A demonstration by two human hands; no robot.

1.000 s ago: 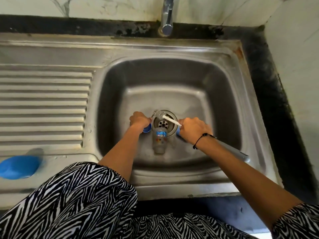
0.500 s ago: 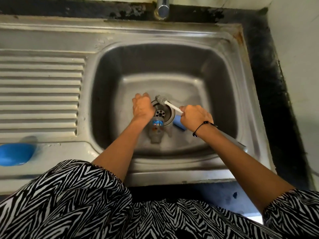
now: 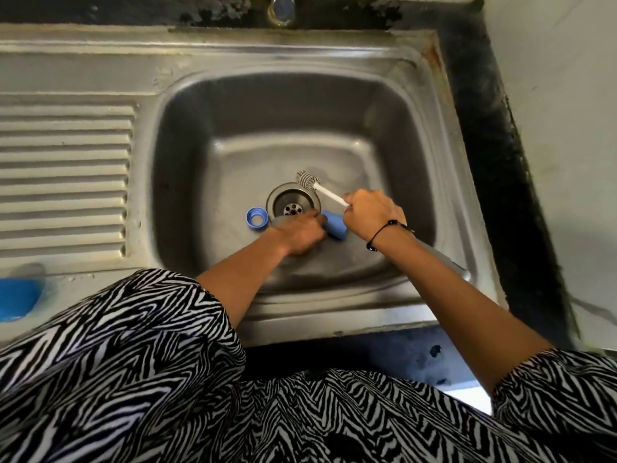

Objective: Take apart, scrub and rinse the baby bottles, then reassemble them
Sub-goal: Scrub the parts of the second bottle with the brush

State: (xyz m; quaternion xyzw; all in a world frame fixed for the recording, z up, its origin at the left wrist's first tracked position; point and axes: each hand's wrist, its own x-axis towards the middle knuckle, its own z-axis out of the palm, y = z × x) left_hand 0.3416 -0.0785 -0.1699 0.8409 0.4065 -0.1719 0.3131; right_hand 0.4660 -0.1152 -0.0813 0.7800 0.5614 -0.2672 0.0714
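**Hands low in the sink basin, brush held over the drain**

The right hand (image 3: pixel 370 217) is gripping the white handle of a bottle brush (image 3: pixel 325 192), its fingers curled round it, and the bristled head is pointing to the far left just beyond the drain (image 3: pixel 293 205). The left hand (image 3: pixel 300 233) is lying blurred on the basin floor near the drain; I cannot tell whether it is gripping anything. A blue bottle cap (image 3: pixel 335 227) is sitting between the two hands, touching the left one. A blue screw ring (image 3: pixel 257 218) is lying just left of the drain. The steel sink (image 3: pixel 444 162) is surrounding them, with its ribbed drainboard (image 3: pixel 63 178) stretching away to the left.
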